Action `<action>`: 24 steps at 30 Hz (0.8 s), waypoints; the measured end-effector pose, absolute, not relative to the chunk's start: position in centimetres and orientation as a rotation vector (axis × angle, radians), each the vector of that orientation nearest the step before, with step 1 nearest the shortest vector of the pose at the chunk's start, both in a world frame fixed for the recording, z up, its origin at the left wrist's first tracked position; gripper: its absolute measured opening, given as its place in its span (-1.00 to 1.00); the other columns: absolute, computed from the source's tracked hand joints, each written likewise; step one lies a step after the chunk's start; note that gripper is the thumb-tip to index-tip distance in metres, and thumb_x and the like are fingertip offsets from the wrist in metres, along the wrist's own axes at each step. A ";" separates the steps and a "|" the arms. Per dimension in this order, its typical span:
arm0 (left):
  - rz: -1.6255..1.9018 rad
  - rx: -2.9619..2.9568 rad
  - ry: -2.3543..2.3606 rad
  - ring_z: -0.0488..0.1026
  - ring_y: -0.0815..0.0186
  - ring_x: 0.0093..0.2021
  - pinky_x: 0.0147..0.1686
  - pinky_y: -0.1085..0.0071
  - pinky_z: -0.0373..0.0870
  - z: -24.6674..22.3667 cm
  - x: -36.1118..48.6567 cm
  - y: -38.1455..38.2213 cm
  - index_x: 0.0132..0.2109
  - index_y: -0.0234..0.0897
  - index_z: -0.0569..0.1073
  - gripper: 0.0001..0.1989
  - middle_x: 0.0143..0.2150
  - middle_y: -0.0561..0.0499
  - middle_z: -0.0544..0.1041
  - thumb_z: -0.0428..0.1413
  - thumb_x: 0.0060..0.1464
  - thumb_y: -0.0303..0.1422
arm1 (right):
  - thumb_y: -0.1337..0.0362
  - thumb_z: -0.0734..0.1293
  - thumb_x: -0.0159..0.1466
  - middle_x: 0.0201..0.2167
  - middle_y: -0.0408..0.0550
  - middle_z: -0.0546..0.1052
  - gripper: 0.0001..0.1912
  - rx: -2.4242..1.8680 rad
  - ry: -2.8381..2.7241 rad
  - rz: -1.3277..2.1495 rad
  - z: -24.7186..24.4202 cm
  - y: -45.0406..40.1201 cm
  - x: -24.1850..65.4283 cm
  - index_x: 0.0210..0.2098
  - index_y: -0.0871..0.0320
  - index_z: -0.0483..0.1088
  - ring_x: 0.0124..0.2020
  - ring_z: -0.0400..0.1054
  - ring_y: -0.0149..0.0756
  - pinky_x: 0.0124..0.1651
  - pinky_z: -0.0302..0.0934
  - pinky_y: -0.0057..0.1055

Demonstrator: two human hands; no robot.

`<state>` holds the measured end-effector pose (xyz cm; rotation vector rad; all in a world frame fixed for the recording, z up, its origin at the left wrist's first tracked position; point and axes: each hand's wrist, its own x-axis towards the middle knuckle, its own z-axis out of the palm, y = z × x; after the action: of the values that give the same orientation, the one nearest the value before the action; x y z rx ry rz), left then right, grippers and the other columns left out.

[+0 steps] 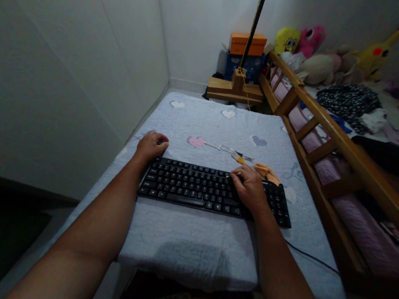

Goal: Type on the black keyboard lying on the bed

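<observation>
A black keyboard (188, 182) lies flat on the cloth-covered table. My right hand (249, 187) is over its right part, fingers pinched on a thin white stick that looks like a cotton swab (238, 173), its tip near the upper keys. At the keyboard's far left corner rests my left hand (152, 146), its fingers curled in and nothing visible in them. Beyond the keyboard lie a small brush (239, 158) with a yellow part, a bent wire tool (227, 148) and a thin pale stick (212, 145). A crumpled orange cloth (268, 173) sits just behind my right hand.
A pale wall panel (67, 65) runs along the left. On the right stands a wooden bed rail (331, 141) with plush toys (318, 67) behind it. A wooden stand (234, 89) and an orange box (248, 44) are past the table. The keyboard's cable (312, 256) trails right.
</observation>
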<state>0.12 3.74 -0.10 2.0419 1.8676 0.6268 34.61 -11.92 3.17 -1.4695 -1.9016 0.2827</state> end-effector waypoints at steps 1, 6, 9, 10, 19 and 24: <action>0.630 2.029 1.867 0.46 0.17 -0.15 -0.03 0.23 0.41 -0.1 0.1 3.7 -0.12 -0.24 0.62 -0.70 -0.11 -0.12 0.50 0.13 0.05 -0.24 | 0.32 0.28 0.31 -0.36 0.01 0.54 -0.81 -1.468 -1.903 0.288 3.1 -11.9 34.6 -0.42 0.10 0.46 -0.21 0.41 -0.11 -0.04 0.26 -0.16; 0.692 1.934 1.845 0.48 0.20 -0.16 -0.05 0.27 0.41 -0.3 0.0 3.8 -0.11 -0.26 0.62 -0.66 -0.08 -0.11 0.52 0.13 0.03 -0.21 | 0.31 0.28 0.33 -0.35 -0.01 0.55 -0.82 -1.441 -1.908 0.315 2.7 -11.6 34.6 -0.39 0.10 0.48 -0.21 0.42 -0.14 -0.03 0.26 -0.19; 0.710 1.893 1.839 0.48 0.21 -0.16 -0.05 0.28 0.42 -0.5 -0.1 3.9 -0.09 -0.28 0.61 -0.64 -0.06 -0.11 0.53 0.12 0.02 -0.21 | 0.32 0.29 0.33 -0.34 -0.02 0.54 -0.83 -1.431 -1.911 0.326 2.7 -11.5 34.4 -0.38 0.10 0.49 -0.21 0.41 -0.16 -0.04 0.26 -0.20; 0.714 1.893 1.835 0.48 0.21 -0.15 -0.04 0.28 0.41 -0.6 -0.1 3.9 -0.09 -0.28 0.60 -0.64 -0.06 -0.11 0.53 0.12 0.02 -0.20 | 0.33 0.29 0.32 -0.34 -0.02 0.54 -0.83 -1.428 -1.913 0.328 2.7 -11.5 34.3 -0.38 0.10 0.49 -0.21 0.41 -0.16 -0.04 0.26 -0.21; 0.742 1.910 1.797 0.49 0.23 -0.15 -0.03 0.31 0.42 -0.7 -0.4 4.0 -0.11 -0.28 0.60 -0.63 -0.09 -0.09 0.53 0.11 0.02 -0.18 | 0.33 0.28 0.31 -0.37 -0.02 0.54 -0.82 -1.413 -1.925 0.312 3.0 -11.2 34.2 -0.41 0.09 0.47 -0.23 0.41 -0.15 -0.06 0.28 -0.20; 0.720 1.917 1.805 0.50 0.22 -0.15 -0.03 0.31 0.42 -0.9 -0.5 4.2 -0.10 -0.27 0.60 -0.64 -0.09 -0.09 0.53 0.11 0.03 -0.17 | 0.34 0.27 0.31 -0.38 -0.02 0.53 -0.81 -1.445 -1.917 0.272 3.1 -11.3 34.4 -0.43 0.10 0.45 -0.23 0.41 -0.15 -0.05 0.28 -0.20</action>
<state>-0.48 4.16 -0.85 1.9166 1.8053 0.7196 34.39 -11.33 3.08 -1.4447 -1.9172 0.2717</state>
